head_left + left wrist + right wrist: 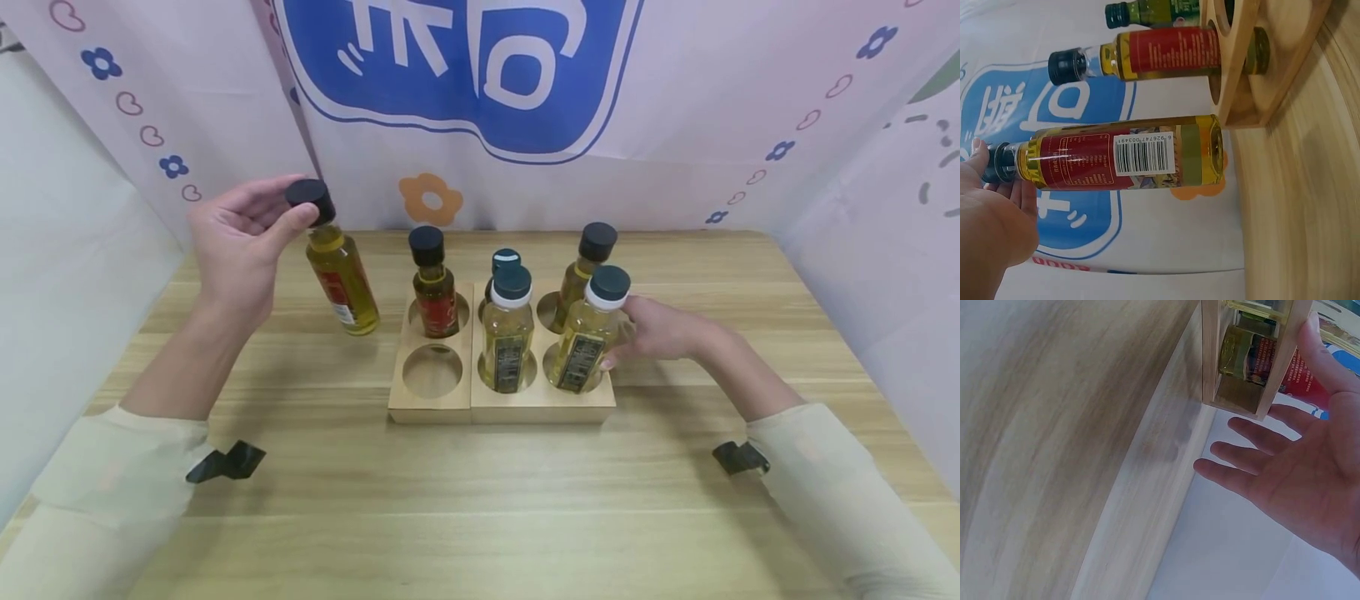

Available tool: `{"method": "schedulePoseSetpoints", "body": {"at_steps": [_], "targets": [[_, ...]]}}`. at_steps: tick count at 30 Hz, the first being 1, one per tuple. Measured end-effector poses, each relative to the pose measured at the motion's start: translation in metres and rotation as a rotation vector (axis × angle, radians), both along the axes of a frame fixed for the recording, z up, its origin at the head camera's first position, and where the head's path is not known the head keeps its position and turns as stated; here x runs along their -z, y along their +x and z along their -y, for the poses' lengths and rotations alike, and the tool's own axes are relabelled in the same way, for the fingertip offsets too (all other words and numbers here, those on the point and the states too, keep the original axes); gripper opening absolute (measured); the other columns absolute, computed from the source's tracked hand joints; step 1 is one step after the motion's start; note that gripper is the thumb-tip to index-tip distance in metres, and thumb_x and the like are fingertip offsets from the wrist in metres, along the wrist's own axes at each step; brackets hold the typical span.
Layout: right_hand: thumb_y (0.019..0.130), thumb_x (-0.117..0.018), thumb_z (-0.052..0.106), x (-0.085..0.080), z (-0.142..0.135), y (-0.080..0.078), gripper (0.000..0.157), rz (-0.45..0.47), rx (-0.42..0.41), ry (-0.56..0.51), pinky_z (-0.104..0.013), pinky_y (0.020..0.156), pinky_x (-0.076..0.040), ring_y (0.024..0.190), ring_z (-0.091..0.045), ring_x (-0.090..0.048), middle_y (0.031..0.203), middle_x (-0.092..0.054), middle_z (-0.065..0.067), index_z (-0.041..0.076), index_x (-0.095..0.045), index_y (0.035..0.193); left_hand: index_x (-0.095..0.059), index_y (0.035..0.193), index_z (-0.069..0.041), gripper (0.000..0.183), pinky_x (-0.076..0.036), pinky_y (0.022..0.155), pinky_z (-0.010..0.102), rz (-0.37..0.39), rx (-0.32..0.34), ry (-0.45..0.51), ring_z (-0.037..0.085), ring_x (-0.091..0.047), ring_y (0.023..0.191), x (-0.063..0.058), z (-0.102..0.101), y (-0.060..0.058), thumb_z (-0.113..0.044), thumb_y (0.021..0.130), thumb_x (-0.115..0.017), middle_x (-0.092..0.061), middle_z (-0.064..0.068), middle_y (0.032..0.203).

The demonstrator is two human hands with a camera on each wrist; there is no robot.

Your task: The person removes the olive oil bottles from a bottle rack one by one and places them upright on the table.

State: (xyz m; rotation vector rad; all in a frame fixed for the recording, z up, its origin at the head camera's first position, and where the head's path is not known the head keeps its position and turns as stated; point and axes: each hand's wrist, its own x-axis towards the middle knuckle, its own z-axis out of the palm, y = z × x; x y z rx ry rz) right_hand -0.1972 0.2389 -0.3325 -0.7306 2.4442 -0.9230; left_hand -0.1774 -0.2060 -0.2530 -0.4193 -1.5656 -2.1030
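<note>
My left hand (236, 250) pinches the black cap of an olive oil bottle (341, 283) between thumb and fingers. The bottle hangs slightly tilted left of the wooden rack (540, 412); a gap shows between its base and the tabletop in the left wrist view. Its red label and barcode (1144, 154) face that camera. My right hand (660, 329) is at the rack's right end, its thumb against the upper board and the fingers (1250, 437) spread straight. Beside it stands a clear oil bottle (581, 342) with a dark green cap, in the front-right hole.
The rack also holds a red-labelled bottle (437, 308) at back left, a green-capped one (506, 258) behind a clear bottle (506, 333), and a black-capped bottle (573, 287) at back right. A printed backdrop (645, 196) rises behind the wooden table (480, 508).
</note>
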Motion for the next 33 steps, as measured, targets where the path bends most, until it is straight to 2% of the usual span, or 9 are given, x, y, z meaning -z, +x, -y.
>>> {"method": "schedulePoseSetpoints", "body": {"at_steps": [6,16,33], "targets": [[0.076,-0.092,0.016,0.001,-0.001,-0.001,0.088,0.004,-0.001,-0.008,-0.072,0.121,-0.016,0.148,-0.054,-0.030,0.156,-0.040,-0.033,-0.007,-0.045,0.148,-0.076,0.101,0.009,0.021,-0.062,0.085,0.026,0.057,-0.030,0.052,0.021,-0.076,0.090,0.003,0.007,-0.007,0.016,0.082,-0.078,-0.079,0.015,0.100],[0.076,-0.092,0.015,0.001,-0.002,0.000,0.090,0.005,0.001,-0.006,-0.072,0.121,-0.017,0.148,-0.054,-0.029,0.157,-0.038,-0.033,-0.007,-0.043,0.149,-0.076,0.103,0.008,0.028,-0.060,0.090,0.026,0.131,-0.043,0.108,0.021,-0.076,0.093,0.008,0.020,-0.022,0.013,0.077,-0.085,-0.079,0.013,0.102],[0.077,-0.092,0.017,0.003,-0.003,-0.002,0.092,0.018,0.007,0.004,-0.071,0.122,-0.015,0.149,-0.053,-0.027,0.159,-0.036,-0.033,-0.007,-0.041,0.150,-0.076,0.105,0.007,0.033,-0.059,0.093,0.025,0.177,-0.084,0.114,0.020,-0.076,0.097,0.015,0.031,-0.032,0.009,0.075,-0.088,-0.079,0.011,0.103]]}}
